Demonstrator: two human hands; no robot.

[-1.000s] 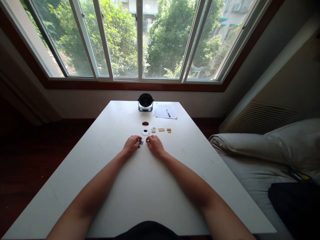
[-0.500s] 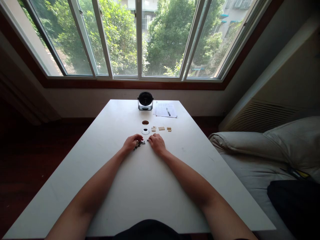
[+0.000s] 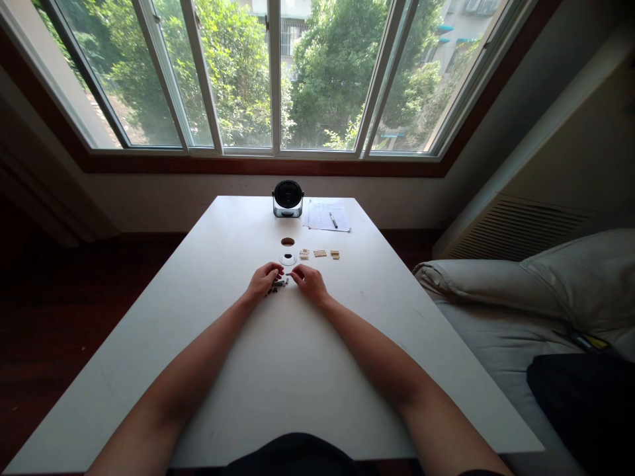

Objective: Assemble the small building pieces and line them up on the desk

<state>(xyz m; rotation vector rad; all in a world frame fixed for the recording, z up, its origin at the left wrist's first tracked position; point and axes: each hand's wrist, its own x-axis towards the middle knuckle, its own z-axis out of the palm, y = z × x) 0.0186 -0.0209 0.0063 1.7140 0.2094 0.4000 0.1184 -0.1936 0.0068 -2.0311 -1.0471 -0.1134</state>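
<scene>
My left hand (image 3: 262, 279) and my right hand (image 3: 309, 283) rest close together on the white table (image 3: 278, 370), fingers curled toward each other. Between them lies a small cluster of dark building-brick pieces (image 3: 276, 285). The left fingertips pinch at these dark pieces. The right fingertips pinch a tiny dark piece (image 3: 289, 274) near the left hand. Beyond the hands lie three small tan brick pieces (image 3: 319, 254) in a row and a white ring-shaped cap (image 3: 288, 260).
A round cable hole (image 3: 288, 242) sits in the table beyond the cap. A small black fan (image 3: 288, 198) and a paper sheet with a pen (image 3: 327, 216) stand at the far edge under the window. A bed with pillows (image 3: 536, 297) is to the right.
The hands have shifted slightly and drawn closer; the dark pieces now show more below the left fingers. The view has tilted a little.
</scene>
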